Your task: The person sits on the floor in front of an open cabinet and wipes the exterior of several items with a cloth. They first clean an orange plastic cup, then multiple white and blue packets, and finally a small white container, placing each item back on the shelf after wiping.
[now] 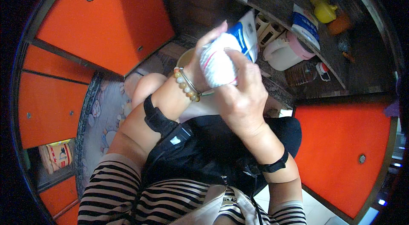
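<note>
A white cloth (220, 60) with pinkish-red stripes is bunched between my two hands, overexposed in the light. Behind it a blue-and-white plastic packet (244, 38) sticks out to the upper right and bears writing. My left hand (204, 52), at the wrist of which sit a bead bracelet and thin bangles, curls round the left side of the packet and cloth. The cloth hides most of its fingers. From the right, my right hand (244, 92) grips the cloth, its index finger pressed on top.
A dark shelf unit (322, 62) ahead holds similar packets (305, 27), a pink-and-white pitcher (287, 51), a bottle of brown liquid (300, 75) and yellow items (324, 11). Orange cabinet doors stand left (105, 11) and right (338, 148). Below my hands is a round rim (184, 58).
</note>
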Demonstrator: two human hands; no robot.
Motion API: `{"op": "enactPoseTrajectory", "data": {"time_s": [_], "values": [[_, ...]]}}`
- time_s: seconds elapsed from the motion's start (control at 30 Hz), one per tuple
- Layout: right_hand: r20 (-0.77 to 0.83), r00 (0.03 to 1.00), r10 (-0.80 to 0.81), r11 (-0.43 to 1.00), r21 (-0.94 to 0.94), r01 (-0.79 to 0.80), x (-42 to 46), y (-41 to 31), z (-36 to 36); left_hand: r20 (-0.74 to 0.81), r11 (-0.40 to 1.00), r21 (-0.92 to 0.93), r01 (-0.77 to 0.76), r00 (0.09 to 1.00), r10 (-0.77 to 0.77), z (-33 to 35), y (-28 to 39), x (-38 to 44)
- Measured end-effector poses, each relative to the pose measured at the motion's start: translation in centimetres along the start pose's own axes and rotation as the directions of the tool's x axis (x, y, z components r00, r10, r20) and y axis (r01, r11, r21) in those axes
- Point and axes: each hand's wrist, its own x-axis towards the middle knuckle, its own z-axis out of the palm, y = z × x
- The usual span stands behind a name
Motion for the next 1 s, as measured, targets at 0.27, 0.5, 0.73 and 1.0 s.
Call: {"op": "enactPoseTrajectory", "data": {"time_s": [0.27,0.5,0.73,1.0], "values": [[0.039,0.997,0.066,0.996,0.061,-0.069,-0.9,0.1,0.1,-0.044,0.952,-0.043,-0.302,0.953,0.300,1.3,2.3,-1.2],[0.069,0.992,0.106,0.993,0.040,-0.109,-2.9,2.3,-1.3,-0.005,0.940,-0.071,-0.335,0.942,0.335,1.1,1.7,-0.7],[0.248,0.953,0.175,0.982,0.026,-0.187,-2.0,2.7,-4.2,-0.071,0.944,-0.013,-0.329,0.942,0.327,1.5,1.5,-0.6],[0.074,0.988,0.139,0.970,0.193,-0.151,-1.3,4.1,-3.2,0.015,0.973,-0.109,-0.205,0.978,0.208,1.1,1.3,-0.5]]}}
